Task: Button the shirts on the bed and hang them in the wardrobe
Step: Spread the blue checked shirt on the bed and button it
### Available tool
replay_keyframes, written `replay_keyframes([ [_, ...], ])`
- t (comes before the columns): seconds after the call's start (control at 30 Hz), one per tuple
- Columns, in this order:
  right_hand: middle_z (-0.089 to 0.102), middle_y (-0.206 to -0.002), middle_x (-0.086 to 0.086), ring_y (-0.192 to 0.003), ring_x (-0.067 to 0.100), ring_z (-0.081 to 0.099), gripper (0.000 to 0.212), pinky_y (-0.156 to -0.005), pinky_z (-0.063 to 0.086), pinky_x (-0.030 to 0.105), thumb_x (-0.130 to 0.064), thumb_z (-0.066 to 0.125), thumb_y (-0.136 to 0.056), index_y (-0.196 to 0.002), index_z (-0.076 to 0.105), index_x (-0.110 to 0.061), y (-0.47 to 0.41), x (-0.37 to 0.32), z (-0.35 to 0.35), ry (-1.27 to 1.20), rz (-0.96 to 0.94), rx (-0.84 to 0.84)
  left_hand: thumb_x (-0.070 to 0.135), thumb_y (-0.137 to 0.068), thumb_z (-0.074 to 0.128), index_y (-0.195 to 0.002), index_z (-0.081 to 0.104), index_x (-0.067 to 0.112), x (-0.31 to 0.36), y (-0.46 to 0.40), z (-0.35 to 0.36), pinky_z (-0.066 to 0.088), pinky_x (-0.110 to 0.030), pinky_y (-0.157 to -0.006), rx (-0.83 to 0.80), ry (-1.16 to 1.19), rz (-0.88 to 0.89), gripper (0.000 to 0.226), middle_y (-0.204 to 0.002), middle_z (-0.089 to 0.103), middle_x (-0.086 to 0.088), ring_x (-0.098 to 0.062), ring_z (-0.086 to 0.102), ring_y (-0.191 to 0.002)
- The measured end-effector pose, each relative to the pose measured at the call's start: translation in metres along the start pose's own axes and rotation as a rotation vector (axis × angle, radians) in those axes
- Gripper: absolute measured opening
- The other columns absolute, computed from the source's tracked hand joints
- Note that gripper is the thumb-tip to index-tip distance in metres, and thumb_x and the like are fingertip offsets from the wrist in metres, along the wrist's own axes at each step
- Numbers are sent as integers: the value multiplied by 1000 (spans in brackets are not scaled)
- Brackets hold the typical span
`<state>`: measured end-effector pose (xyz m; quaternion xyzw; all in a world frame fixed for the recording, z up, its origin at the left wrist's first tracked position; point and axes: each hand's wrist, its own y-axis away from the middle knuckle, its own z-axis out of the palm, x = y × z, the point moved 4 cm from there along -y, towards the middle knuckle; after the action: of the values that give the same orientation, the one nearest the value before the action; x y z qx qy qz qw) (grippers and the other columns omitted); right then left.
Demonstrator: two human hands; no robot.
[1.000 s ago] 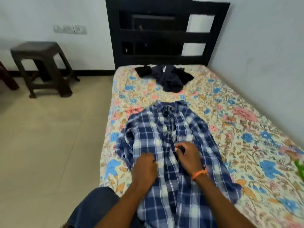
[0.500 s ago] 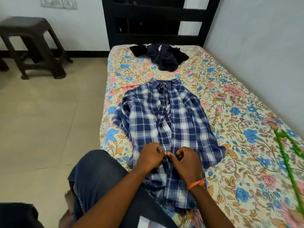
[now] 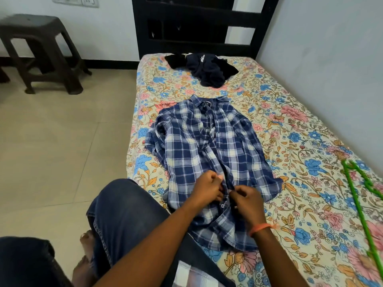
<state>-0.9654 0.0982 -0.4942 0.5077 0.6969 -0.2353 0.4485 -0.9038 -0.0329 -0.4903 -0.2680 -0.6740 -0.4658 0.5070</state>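
A blue and white plaid shirt (image 3: 209, 150) lies flat on the floral bed (image 3: 290, 129), collar away from me. My left hand (image 3: 207, 188) pinches the left edge of the shirt's front placket low down. Facing it, my right hand (image 3: 247, 200), with an orange band at the wrist, pinches the right edge. The two hands nearly touch over the button line. A dark navy garment (image 3: 205, 68) lies crumpled near the headboard. A green hanger (image 3: 360, 195) rests on the bed at the right.
A black headboard (image 3: 199, 23) stands at the bed's far end, with a grey wall along the right side. A dark plastic stool (image 3: 41, 52) stands on the tiled floor at the left. My knee in blue jeans (image 3: 124, 212) is beside the bed's near left edge.
My hands have moved down the shirt front toward the hem and come together on the placket. The view has tilted down, so the green hanger now shows at the right.
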Motion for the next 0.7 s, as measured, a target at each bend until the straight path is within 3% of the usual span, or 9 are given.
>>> replay_keyframes([
  [0.07,72,-72,13,-67,24,64,14,-68,52,38,-2,69,-85,-74,74,-9,4,13,-8,-221,131,25,12,-103,47,-96,57,7,-2,0,15,49,-27,-57,-116,86,-57,14,-77,60,-8,-14,55,-58],
  [0.13,74,-82,17,-73,27,68,4,-74,56,40,0,70,-84,-84,73,-3,9,28,-19,-411,258,61,1,-100,48,-94,62,8,-5,1,25,56,-27,-64,-228,160,-103,16,-79,63,-7,-14,60,-64],
  [0.2,73,-83,17,-73,27,70,8,-71,59,39,0,70,-85,-92,69,2,15,38,-25,-632,408,42,-5,-95,55,-95,65,6,-9,1,30,61,-30,-74,-287,183,-101,14,-82,67,-8,-17,68,-73],
  [0.27,71,-82,16,-73,27,69,12,-63,61,37,2,66,-86,-97,65,4,19,41,-25,-789,502,-10,-7,-90,63,-96,67,2,-15,2,32,61,-29,-73,-252,183,-67,12,-81,68,-11,-18,70,-73],
  [0.33,70,-82,15,-75,26,67,11,-62,60,34,7,61,-87,-97,63,4,20,42,-19,-828,532,-53,-7,-86,68,-92,67,1,-21,2,31,61,-26,-67,-132,150,-18,10,-77,68,-11,-16,70,-66],
  [0.47,70,-90,18,-84,28,66,13,-90,52,43,7,61,-87,-98,65,3,19,41,-6,-845,527,-73,0,-79,78,-86,69,-2,-23,3,25,59,-25,-57,35,112,55,11,-69,69,-10,-16,69,-60],
  [0.7,74,-86,17,-77,28,70,5,-68,59,40,-1,63,-90,-92,68,-2,26,20,-21,-541,393,-13,13,-87,73,-85,71,2,-13,10,26,58,-36,-56,12,-66,149,12,-75,71,-17,-29,67,-59],
])
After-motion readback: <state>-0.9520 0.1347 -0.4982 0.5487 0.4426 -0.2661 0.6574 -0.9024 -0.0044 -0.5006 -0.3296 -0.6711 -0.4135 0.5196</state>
